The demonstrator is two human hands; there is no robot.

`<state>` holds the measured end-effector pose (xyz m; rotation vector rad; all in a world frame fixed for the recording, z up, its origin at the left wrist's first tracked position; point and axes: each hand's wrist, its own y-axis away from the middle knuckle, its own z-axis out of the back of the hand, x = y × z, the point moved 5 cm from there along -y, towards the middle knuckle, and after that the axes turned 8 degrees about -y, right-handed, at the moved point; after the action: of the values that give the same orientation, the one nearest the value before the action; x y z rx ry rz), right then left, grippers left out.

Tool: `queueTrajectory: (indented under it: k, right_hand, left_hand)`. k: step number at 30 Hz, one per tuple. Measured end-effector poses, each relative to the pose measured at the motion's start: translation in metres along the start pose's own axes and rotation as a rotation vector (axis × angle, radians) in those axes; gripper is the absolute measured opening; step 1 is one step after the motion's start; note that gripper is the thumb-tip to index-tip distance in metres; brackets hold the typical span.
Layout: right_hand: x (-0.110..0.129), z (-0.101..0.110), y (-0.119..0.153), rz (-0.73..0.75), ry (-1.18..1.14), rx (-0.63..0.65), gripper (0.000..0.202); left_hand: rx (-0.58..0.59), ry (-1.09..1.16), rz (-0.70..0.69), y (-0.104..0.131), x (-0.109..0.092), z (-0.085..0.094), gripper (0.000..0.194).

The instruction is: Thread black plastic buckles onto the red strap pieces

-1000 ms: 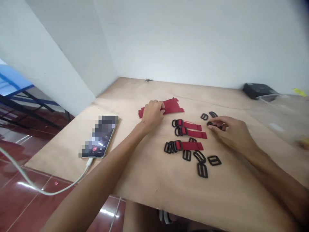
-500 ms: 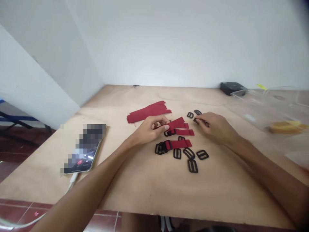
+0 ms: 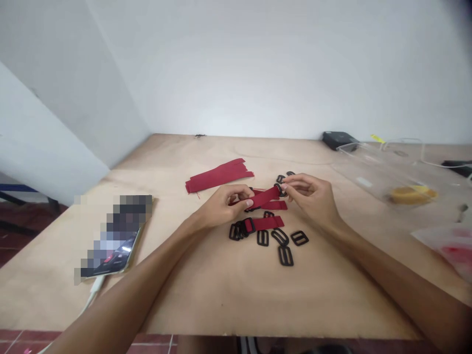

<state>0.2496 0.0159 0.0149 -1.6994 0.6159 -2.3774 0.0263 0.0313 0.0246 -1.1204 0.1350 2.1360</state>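
Observation:
My left hand (image 3: 233, 202) is closed on a red webbing strap (image 3: 266, 198), thumb on top. At the strap's right end, my right hand (image 3: 309, 194) pinches a black strap buckle (image 3: 280, 190), which touches the strap tip; whether the strap passes through its slot I cannot tell. Below lie red straps with black buckles on them, one of them a strap (image 3: 266, 223) with its slider (image 3: 250, 225) at the left end. Several loose black buckles (image 3: 285, 255) are spread nearer to me, and others (image 3: 280, 178) lie behind my right fingers.
A stack of red strap pieces (image 3: 219, 175) lies behind my left hand. A phone (image 3: 121, 250) with a white cable is at the left. On the right are a clear plastic container (image 3: 372, 167), a yellow roll (image 3: 413, 194) and a black box (image 3: 338, 140) by the wall.
My right hand has moved left from the loose buckles, carrying a black buckle to the end of the strap in my left hand. The view has shifted slightly.

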Motion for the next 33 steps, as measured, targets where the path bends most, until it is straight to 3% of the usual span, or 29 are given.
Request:
queueTrajectory:
  k: [7, 12, 17, 24, 30, 33]
  right_hand:
    - [0.022, -0.012, 0.011, 0.128, 0.114, 0.046, 0.018]
    - [0.037, -0.033, 0.026, 0.141, 0.024, 0.230, 0.017]
    - [0.040, -0.044, 0.034, 0.073, -0.133, 0.359, 0.015]
    - [0.031, -0.036, 0.024, -0.002, -0.266, 0.296, 0.024]
    - [0.009, -0.012, 0.005, -0.046, -0.301, 0.209, 0.040]
    - [0.005, -0.007, 0.005, -0.088, -0.274, 0.194, 0.040]
  left_hand:
    - [-0.051, -0.027, -0.010, -0.002, 0.003, -0.005, 0.019]
    - [-0.096, 0.055, -0.021, -0.002, 0.004, -0.009, 0.032]
    - [-0.036, 0.025, -0.062, -0.002, -0.001, -0.012, 0.040]
    - [-0.015, -0.005, -0.050, -0.001, -0.004, -0.007, 0.039]
    - [-0.172, 0.098, 0.072, -0.002, 0.016, 0.010, 0.046]
    - [-0.248, 0.062, 0.089, 0.002, 0.014, 0.012, 0.042]
